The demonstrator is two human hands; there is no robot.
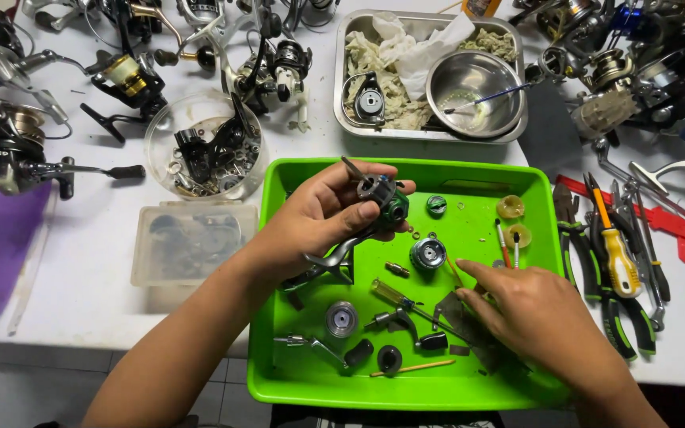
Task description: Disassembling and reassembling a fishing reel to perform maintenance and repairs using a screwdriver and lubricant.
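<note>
Green tray (295,380) sat at the near table edge, strewn with small parts: a wooden stick (406,368), a black oval cap (389,358), a ribbed metal spool (342,318), a small screwdriver (394,296).

Right hand (541,313) lay low over the right half of the tray, palm down, fingers loosely extended, index tip just beside a thin rod (454,273) and near a round silver gear housing (427,254). It grasped nothing that could be seen; what lay beneath the palm was hidden.

Left hand (323,212) was raised above the tray's middle, fingers wrapped firmly round a partly stripped fishing reel body (382,198), dark with a green part, its metal foot (334,257) hanging below the palm.

Judgement: the reel is best kept over the tray so anything shaken loose drops inside the rim. The picking hand should pinch one small part at a time with fingertips, not sweep, since pieces lay close together.

Right of the tray: pliers (576,238) and a yellow-handled screwdriver (618,257) on the white table (89,269). Left: a clear lidded box (192,242) and a round clear tub (200,147) of dark parts.

Farther back: a steel pan (342,87) holding rags and a steel bowl (473,91), with whole reels (128,79) crowded along the far edge.
</note>
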